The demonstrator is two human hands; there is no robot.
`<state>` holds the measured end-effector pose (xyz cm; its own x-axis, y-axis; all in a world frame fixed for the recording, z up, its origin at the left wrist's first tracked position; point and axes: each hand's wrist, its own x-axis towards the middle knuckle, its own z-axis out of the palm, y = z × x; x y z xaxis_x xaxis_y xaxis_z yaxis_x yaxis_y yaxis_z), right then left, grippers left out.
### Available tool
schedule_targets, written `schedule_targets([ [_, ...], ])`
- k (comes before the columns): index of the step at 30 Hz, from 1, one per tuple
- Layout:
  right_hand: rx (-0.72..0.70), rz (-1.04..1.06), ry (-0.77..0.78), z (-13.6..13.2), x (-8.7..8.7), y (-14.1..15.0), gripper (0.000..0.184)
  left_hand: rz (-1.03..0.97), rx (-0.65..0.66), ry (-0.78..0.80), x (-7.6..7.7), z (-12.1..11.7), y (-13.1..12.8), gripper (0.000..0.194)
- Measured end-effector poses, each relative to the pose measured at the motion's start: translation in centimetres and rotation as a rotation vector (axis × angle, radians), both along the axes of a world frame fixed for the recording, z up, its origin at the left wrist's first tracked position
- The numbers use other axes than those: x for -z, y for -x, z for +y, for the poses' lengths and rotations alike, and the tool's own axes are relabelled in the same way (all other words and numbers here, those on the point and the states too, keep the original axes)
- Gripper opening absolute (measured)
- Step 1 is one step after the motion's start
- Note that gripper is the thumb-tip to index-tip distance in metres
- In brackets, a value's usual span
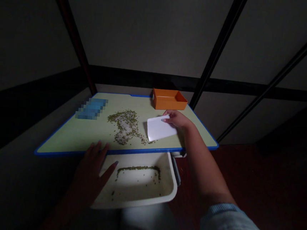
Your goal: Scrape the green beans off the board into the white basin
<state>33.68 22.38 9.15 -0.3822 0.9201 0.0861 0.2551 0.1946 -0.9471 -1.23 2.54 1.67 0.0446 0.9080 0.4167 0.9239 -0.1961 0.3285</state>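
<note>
Right hand (178,119) pinches white rectangular card (158,129) over pale-green, blue-edged table (84,132); left hand (91,170) loose, fingers spread, at table's front edge. Brisk strokes could scatter mid-table green-and-white grains (127,125) past off-white plastic bin (138,185) below.

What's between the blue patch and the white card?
Head view: a spread of mixed green and whitish grains lies on the table between the blue patch and the white card.
</note>
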Motion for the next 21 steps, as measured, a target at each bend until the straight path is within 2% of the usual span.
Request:
schedule_targets([
  [5,0.058,0.029,-0.033,-0.3,0.4,-0.1,0.044,0.007,-0.017,0.026,-0.3,-0.3,-0.2,0.063],
  [9,0.105,0.069,-0.009,-1.6,0.7,-0.3,0.048,-0.007,-0.045,0.001,0.0,-0.2,-0.4,0.064],
  [15,0.187,0.125,-0.011,-4.1,1.0,-0.5,0.049,-0.017,-0.043,-0.073,0.9,0.2,-0.4,0.062],
  [21,0.232,0.184,-0.013,-5.3,1.8,-0.7,0.047,-0.030,-0.038,-0.073,1.0,0.1,-0.4,0.063],
])
